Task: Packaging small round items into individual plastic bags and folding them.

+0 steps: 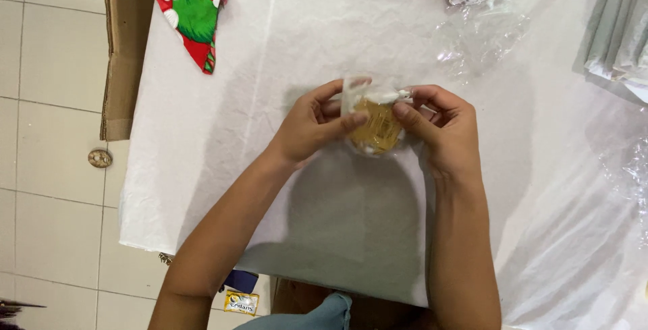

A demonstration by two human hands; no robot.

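Note:
Both of my hands hold one small clear plastic bag with a golden-brown, flat item inside, above the white-covered table. My left hand pinches the bag's left side, thumb on its front. My right hand grips the twisted white top of the bag between thumb and fingers. The bag's lower part hangs between my two hands.
A red, green and white patterned cloth lies at the table's far left. Crumpled clear plastic wrap sits at the far middle, more at the right edge. Folded grey-white sheets are far right. Brown cardboard leans along the left edge over a tiled floor.

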